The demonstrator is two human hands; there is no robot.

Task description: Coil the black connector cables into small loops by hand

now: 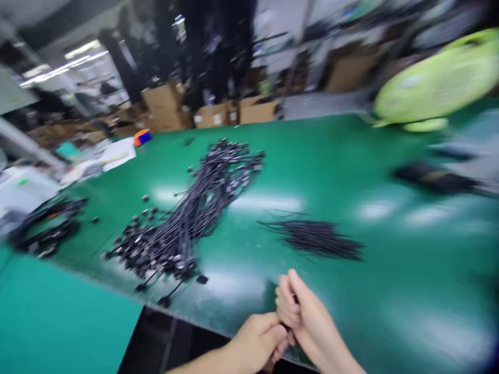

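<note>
My left hand (255, 337) and my right hand (302, 309) meet at the front edge of the green table, both with fingers curled closed. A small dark bit shows between them, but what they grip is mostly hidden by the fingers. Just beyond my right hand lies a bundle of thin black strips (317, 239), possibly cable ties. To the left spreads a large heap of black cables (202, 208) with connectors at both ends, some silvery. A few cable ends hang near the table edge.
The green tabletop (331, 156) is glossy. A yellow-green fan-like object (436, 83) stands at the back right, near a blurred dark bundle (432, 176). More black cables (50, 223) lie far left, with an orange-and-blue tape roll (142, 137) behind. Cardboard boxes (257, 110) line the back.
</note>
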